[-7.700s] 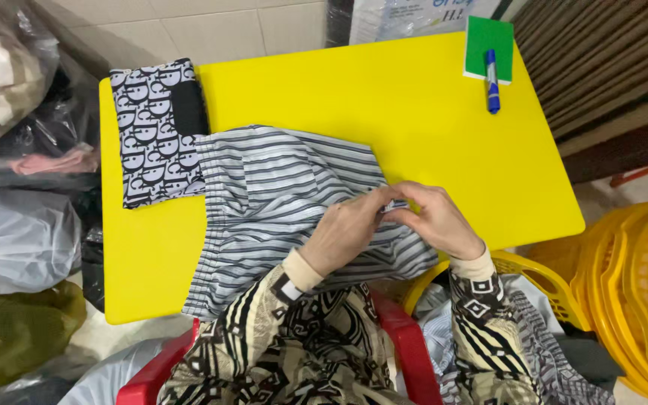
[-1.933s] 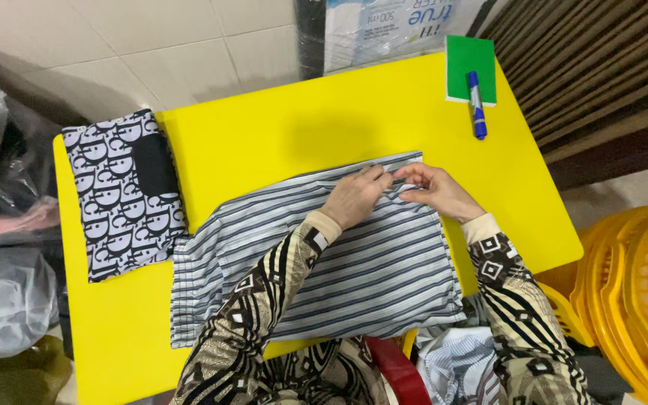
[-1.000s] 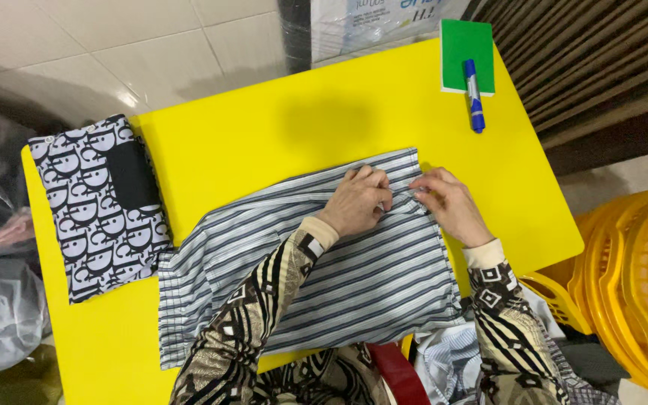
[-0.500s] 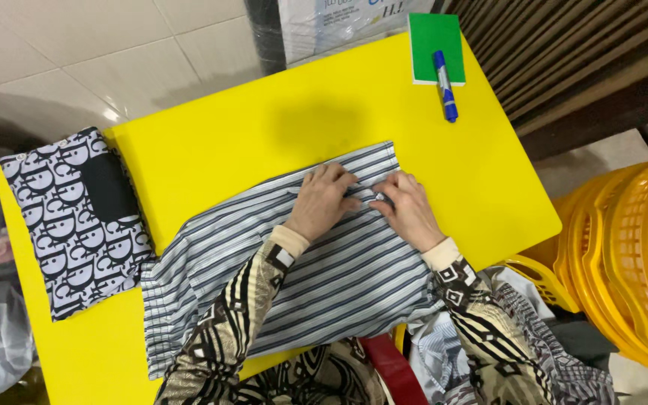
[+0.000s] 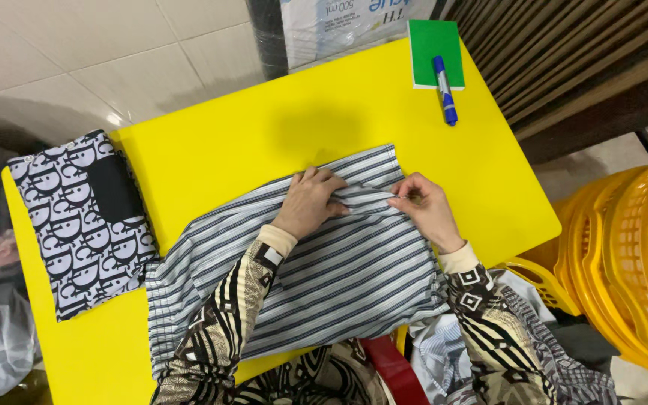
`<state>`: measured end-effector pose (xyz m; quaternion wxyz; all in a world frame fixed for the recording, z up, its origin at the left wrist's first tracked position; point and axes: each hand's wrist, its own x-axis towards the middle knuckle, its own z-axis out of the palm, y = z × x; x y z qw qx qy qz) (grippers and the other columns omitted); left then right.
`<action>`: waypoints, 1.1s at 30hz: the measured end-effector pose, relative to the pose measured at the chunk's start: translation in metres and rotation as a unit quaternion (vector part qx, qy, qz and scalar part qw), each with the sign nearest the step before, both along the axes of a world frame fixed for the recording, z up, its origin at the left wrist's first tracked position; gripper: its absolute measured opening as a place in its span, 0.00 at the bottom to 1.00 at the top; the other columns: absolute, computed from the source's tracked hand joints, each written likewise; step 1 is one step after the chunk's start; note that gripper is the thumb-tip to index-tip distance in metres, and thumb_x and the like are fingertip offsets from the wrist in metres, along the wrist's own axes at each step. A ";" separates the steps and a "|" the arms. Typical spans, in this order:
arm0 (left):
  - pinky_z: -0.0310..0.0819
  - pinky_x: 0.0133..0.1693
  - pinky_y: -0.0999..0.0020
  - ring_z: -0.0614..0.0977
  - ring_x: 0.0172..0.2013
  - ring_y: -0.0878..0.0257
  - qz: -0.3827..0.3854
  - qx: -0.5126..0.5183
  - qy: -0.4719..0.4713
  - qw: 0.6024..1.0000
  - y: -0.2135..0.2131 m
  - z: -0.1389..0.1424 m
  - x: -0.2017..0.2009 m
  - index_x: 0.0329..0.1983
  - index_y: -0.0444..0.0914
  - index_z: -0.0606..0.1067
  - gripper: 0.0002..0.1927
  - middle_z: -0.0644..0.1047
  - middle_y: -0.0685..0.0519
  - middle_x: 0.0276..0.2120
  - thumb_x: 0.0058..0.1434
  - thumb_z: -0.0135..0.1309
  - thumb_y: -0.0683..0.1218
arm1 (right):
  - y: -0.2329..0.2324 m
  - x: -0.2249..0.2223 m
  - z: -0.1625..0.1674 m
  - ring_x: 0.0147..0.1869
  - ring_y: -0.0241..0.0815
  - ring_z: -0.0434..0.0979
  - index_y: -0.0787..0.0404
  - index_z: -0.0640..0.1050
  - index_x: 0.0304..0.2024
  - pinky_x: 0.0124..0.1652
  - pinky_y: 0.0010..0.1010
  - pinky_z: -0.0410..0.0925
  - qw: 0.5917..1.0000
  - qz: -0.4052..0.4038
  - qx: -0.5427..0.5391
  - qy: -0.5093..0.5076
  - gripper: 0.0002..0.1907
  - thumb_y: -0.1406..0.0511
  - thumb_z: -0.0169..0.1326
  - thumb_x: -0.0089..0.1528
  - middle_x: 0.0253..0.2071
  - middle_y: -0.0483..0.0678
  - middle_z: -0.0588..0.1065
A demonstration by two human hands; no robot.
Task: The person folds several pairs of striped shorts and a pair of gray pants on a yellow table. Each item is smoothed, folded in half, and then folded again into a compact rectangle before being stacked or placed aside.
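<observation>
Table [image 5: 264,120], bright yellow and rectangular, is filling most of the view, standing on a pale tiled floor [image 5: 76,52]. Lying across its near half is a striped garment [image 5: 339,277] in grey, white and dark lines, spreading from the left near edge up toward the middle of the tabletop, with its near hem hanging over the table's edge by the person's lap. At the right, just beside the table, a stack of yellow plastic baskets [image 5: 624,255] is nesting together. At the table's left end, a folded black-and-white patterned cloth [image 5: 76,225] with a plain black patch is lying flat, its right edge just meeting the striped garment. Both arms, in sleeves with a black and cream geometric print, are reaching over the garment. The left hand [image 5: 310,202] is pressing down on the fabric near its upper edge, fingers curled over a raised fold, holding cloth beneath them. The right hand [image 5: 425,210] is sitting just beside it, thumb and fingers pinching narrowly on the same ridge of striped fabric. At the far right corner of the table, well apart from the hands, a green notepad [image 5: 435,41] is lying flat, and a blue marker pen [image 5: 445,90] is resting partly on it, pointing toward the near side.
</observation>
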<state>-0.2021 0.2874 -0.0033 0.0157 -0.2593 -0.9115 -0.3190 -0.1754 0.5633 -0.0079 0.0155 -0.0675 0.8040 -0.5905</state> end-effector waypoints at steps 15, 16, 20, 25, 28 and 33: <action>0.76 0.46 0.55 0.83 0.41 0.51 0.039 0.087 -0.026 0.995 0.005 0.001 -0.008 0.39 0.41 0.82 0.12 0.83 0.50 0.36 0.67 0.55 0.53 | -0.013 -0.025 0.008 0.51 0.38 0.74 0.62 0.73 0.55 0.51 0.28 0.71 0.986 0.033 -0.077 -0.147 0.25 0.79 0.59 0.56 0.50 0.47 0.73; 0.77 0.44 0.55 0.83 0.40 0.51 0.039 0.103 -0.035 0.993 0.006 0.002 -0.010 0.40 0.41 0.81 0.13 0.83 0.50 0.37 0.69 0.53 0.54 | -0.016 -0.030 0.009 0.50 0.41 0.74 0.63 0.73 0.56 0.50 0.29 0.71 0.981 0.028 -0.081 -0.175 0.27 0.80 0.60 0.54 0.50 0.48 0.73; 0.77 0.44 0.49 0.84 0.40 0.45 0.061 0.079 -0.129 0.987 0.021 0.004 -0.022 0.46 0.40 0.80 0.23 0.83 0.44 0.37 0.67 0.51 0.63 | -0.015 -0.048 0.014 0.64 0.37 0.73 0.64 0.72 0.55 0.58 0.28 0.70 0.980 0.009 -0.194 -0.044 0.26 0.81 0.58 0.54 0.58 0.47 0.71; 0.73 0.50 0.52 0.81 0.49 0.43 0.054 0.072 -0.207 0.974 0.057 -0.003 -0.065 0.49 0.36 0.78 0.30 0.80 0.38 0.45 0.59 0.60 0.65 | -0.002 -0.035 0.006 0.61 0.39 0.72 0.64 0.75 0.53 0.52 0.30 0.73 0.992 -0.061 0.058 0.092 0.21 0.78 0.59 0.58 0.61 0.47 0.67; 0.74 0.54 0.55 0.81 0.51 0.44 0.019 0.051 -0.191 0.980 0.073 -0.010 -0.084 0.51 0.36 0.78 0.29 0.80 0.39 0.48 0.56 0.63 0.60 | 0.006 -0.013 -0.005 0.55 0.38 0.76 0.61 0.74 0.54 0.48 0.29 0.74 0.979 -0.142 0.141 0.041 0.22 0.74 0.63 0.58 0.56 0.47 0.70; 0.73 0.54 0.56 0.81 0.51 0.45 -0.061 0.145 -0.147 0.977 0.093 -0.005 -0.095 0.48 0.37 0.79 0.17 0.81 0.41 0.48 0.56 0.60 0.46 | 0.013 0.007 -0.007 0.55 0.38 0.74 0.63 0.69 0.61 0.51 0.28 0.70 0.981 -0.137 0.119 0.064 0.30 0.71 0.65 0.57 0.53 0.48 0.72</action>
